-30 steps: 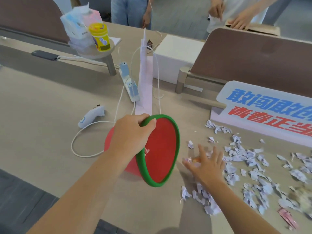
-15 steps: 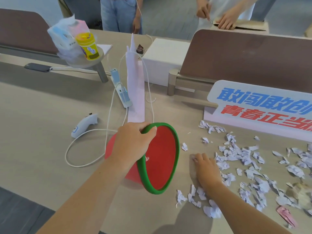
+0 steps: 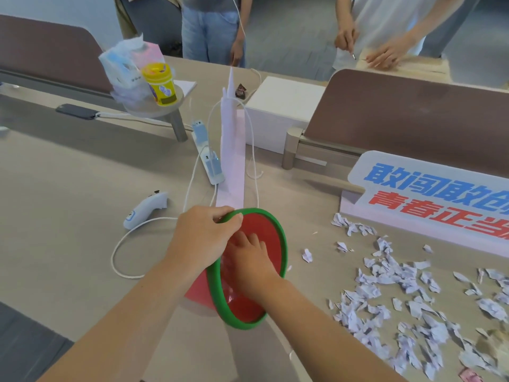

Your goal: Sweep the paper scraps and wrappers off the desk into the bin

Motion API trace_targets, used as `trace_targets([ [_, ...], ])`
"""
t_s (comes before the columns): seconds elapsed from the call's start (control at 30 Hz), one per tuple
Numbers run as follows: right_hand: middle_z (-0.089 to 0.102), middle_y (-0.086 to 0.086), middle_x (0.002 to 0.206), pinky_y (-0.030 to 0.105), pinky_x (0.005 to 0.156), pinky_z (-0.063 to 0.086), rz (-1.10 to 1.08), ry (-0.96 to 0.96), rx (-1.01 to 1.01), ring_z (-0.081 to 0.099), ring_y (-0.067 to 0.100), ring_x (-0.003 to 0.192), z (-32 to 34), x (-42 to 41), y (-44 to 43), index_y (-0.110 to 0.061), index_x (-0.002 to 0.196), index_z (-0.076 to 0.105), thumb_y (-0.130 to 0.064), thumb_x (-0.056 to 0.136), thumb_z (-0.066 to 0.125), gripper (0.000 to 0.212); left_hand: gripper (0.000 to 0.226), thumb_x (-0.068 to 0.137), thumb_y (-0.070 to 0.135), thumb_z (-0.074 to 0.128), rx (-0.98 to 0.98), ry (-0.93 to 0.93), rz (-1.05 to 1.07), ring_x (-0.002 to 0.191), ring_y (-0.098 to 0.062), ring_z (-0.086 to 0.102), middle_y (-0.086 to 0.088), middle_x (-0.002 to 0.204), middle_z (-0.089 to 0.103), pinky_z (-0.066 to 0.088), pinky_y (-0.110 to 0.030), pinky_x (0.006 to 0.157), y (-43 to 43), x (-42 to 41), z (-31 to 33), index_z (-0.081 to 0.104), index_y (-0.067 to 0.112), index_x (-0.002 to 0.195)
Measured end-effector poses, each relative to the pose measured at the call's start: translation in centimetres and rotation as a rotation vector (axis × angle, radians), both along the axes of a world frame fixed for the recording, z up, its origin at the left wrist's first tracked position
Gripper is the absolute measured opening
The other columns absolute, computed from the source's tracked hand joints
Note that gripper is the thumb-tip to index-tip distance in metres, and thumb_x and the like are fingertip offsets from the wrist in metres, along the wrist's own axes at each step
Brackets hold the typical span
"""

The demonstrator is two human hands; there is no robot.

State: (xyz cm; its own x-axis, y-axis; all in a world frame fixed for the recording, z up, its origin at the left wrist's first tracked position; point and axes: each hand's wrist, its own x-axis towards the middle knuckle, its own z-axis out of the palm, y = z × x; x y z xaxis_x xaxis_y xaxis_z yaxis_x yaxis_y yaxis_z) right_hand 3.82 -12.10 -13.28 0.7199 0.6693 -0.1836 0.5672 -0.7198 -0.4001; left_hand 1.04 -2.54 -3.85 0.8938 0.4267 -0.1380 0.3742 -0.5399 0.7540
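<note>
Red, green-rimmed plastic bin [image 3: 271, 238] lies tipped on the bench [image 3: 68, 216], left hand [image 3: 205, 238] clamped on its rim, right hand [image 3: 249, 264] spread inside; scraps [image 3: 385, 285] could spill back out.

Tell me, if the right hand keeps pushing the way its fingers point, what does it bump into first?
Probably the red inside of the bin. The right hand is already reaching into its tipped mouth, fingers aimed inward, while the left hand holds the green rim. Depth inside is hard to judge.

Beige desk [image 3: 68, 188] with brown dividers [image 3: 413, 119]; beyond, seemingly grey floor [image 3: 289, 37].
</note>
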Motion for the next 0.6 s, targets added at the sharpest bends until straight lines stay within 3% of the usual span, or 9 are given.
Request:
trace_targets([
  [0.03,0.030,0.010,0.145,0.056,0.110,0.015,0.040,0.026,-0.029,0.019,0.038,0.133,-0.5,-0.1,0.5,-0.022,0.133,0.040,-0.032,0.088,0.044,0.047,0.020,0.085,0.033,0.064,0.010,0.011,0.010,0.072,-0.025,0.066,-0.011,0.074,0.072,0.051,-0.033,0.070,0.4,-0.2,0.0,0.072,0.017,0.074],
  [0.1,0.017,-0.001,0.155,0.054,0.112,-0.007,0.140,0.059,0.080,-0.004,0.031,0.143,-0.9,-0.3,0.6,-0.027,0.136,0.038,-0.039,0.091,0.040,0.046,0.020,0.085,0.032,0.065,0.016,0.008,0.026,0.080,-0.025,0.067,-0.012,0.082,0.074,0.050,-0.030,0.071,1.2,-0.5,0.1,0.064,0.025,0.066],
  [0.17,0.041,-0.002,0.145,0.040,0.114,0.006,0.078,0.065,0.402,0.018,0.021,0.140,-0.6,-0.5,-0.5,-0.025,0.122,0.055,-0.043,0.091,0.037,0.039,0.022,0.085,0.031,0.064,0.010,0.003,0.036,0.079,-0.025,0.069,-0.014,0.085,0.074,0.050,-0.026,0.065,1.9,-1.0,0.1,0.061,0.035,0.064],
  [0.23,0.065,0.000,0.110,0.025,0.100,0.032,-0.274,-0.012,0.696,0.051,0.016,0.112,-0.5,0.1,-2.8,-0.018,0.100,0.066,-0.035,0.089,0.043,0.031,0.024,0.085,0.034,0.064,-0.008,0.016,0.055,0.078,-0.027,0.069,-0.014,0.086,0.074,0.052,-0.031,0.070,2.6,-1.4,0.0,0.062,0.038,0.062],
  [0.27,0.067,0.001,0.100,0.024,0.091,0.036,-0.486,-0.046,0.735,0.055,0.017,0.101,-1.1,1.1,-4.2,-0.015,0.094,0.067,-0.028,0.088,0.047,0.025,0.028,0.086,0.034,0.063,-0.020,0.017,0.067,0.075,-0.027,0.069,-0.014,0.086,0.074,0.052,-0.033,0.070,3.0,-1.5,0.0,0.063,0.040,0.058],
  [0.33,0.066,0.007,0.101,0.027,0.086,0.038,-0.803,-0.007,0.601,0.056,0.023,0.099,-3.5,4.0,-7.3,-0.011,0.095,0.066,-0.016,0.088,0.048,0.020,0.029,0.086,0.033,0.063,-0.047,0.004,0.081,0.063,-0.021,0.062,-0.018,0.083,0.072,0.046,-0.029,0.063,3.6,-1.5,-0.1,0.064,0.039,0.057],
  [0.4,0.063,0.015,0.110,0.035,0.090,0.041,-0.921,0.061,0.416,0.055,0.029,0.105,-6.2,7.2,-9.9,-0.006,0.101,0.065,-0.008,0.087,0.044,0.025,0.022,0.087,0.032,0.063,-0.069,-0.003,0.081,0.062,-0.016,0.054,-0.022,0.081,0.070,0.040,-0.028,0.062,3.9,-1.3,-0.3,0.066,0.032,0.065],
  [0.5,0.056,0.021,0.119,0.039,0.091,0.041,-0.906,0.092,0.259,0.054,0.035,0.108,-8.4,10.5,-11.8,-0.002,0.111,0.060,-0.004,0.087,0.042,0.030,0.020,0.087,0.032,0.063,-0.068,0.006,0.094,0.062,-0.014,0.052,-0.022,0.082,0.069,0.038,-0.027,0.061,4.4,-1.1,-0.7,0.072,0.017,0.077],
  [0.6,0.061,0.020,0.105,0.037,0.081,0.042,-0.781,0.146,0.176,0.056,0.036,0.100,-8.8,12.1,-11.9,0.001,0.106,0.060,-0.005,0.087,0.045,0.025,0.026,0.086,0.033,0.062,-0.055,0.003,0.101,0.062,-0.013,0.050,-0.023,0.081,0.068,0.036,-0.026,0.059,4.6,-1.0,-1.0,0.073,0.008,0.084],
])
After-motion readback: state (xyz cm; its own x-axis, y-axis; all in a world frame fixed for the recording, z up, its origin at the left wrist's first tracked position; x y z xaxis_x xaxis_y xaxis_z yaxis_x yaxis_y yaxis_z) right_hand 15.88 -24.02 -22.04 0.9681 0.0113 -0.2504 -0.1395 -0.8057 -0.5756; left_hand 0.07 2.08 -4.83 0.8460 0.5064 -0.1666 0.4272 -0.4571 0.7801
